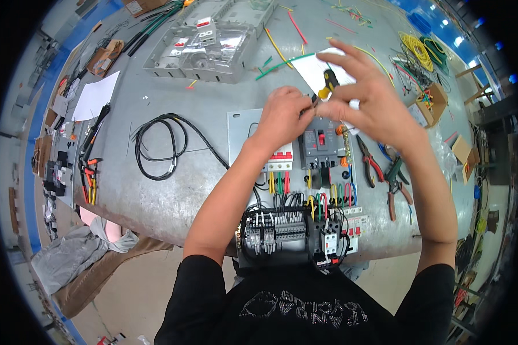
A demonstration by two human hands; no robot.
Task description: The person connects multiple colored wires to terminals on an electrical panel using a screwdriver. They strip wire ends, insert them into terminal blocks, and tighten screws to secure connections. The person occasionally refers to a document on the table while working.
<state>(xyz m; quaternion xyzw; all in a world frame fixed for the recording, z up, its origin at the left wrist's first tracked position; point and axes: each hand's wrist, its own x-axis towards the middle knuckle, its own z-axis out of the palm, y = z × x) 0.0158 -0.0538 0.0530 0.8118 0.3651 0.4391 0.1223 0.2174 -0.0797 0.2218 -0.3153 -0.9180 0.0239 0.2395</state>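
My left hand (283, 117) is closed above the top of the metal mounting plate (239, 133). Its fingertips pinch something small that I cannot make out. My right hand (369, 95) is close beside it, with a black-and-yellow screwdriver (328, 84) between thumb and index finger and the other fingers spread. The screwdriver slants down toward the left fingertips; its tip is hidden. Below the hands sits a dark grey moulded-case circuit breaker (320, 150) with a red toggle. A white breaker (280, 163) with red levers is partly under my left forearm.
Terminal blocks (276, 231) and a contactor (328, 244) fill the plate's near end. Red-handled pliers (371, 165) and wire strippers (396, 190) lie right. A coiled black cable (161, 146) lies left. Behind are a clear plastic enclosure (213, 60) and a white sheet (313, 73).
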